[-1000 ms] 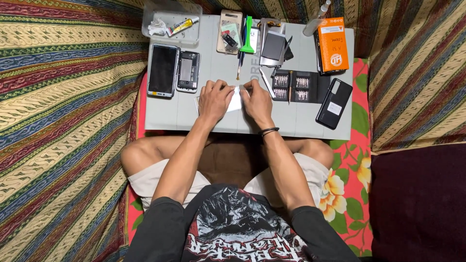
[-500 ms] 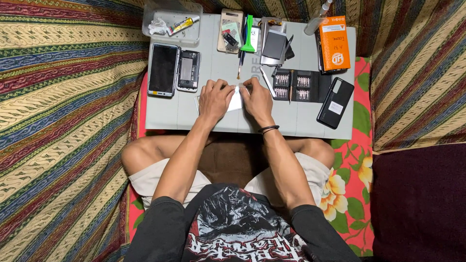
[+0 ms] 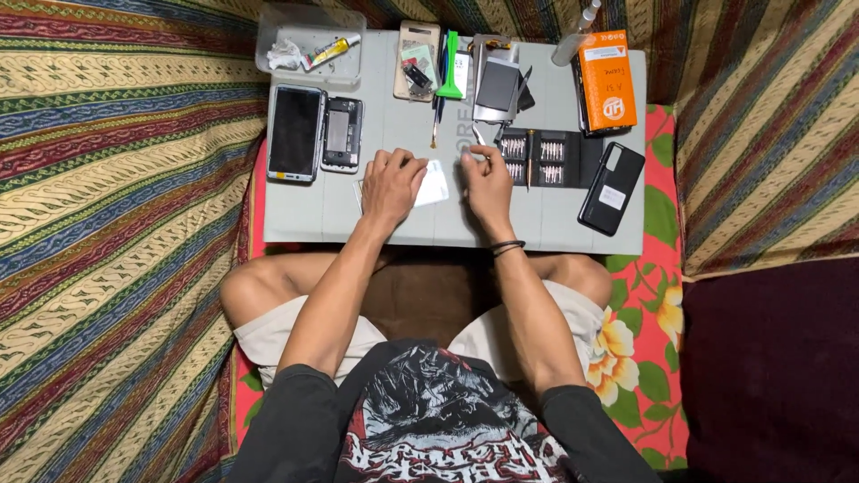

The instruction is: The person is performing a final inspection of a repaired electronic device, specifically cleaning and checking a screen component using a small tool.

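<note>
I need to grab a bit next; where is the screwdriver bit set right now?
In the head view, the open black bit set lies on the grey table, just right of the right hand and left of the black phone.

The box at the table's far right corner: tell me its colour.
The box is orange, clearest in the head view.

Small white card (image 3: 433,185), flat on the grey table (image 3: 394,228), partly under the left hand (image 3: 391,183).
</note>
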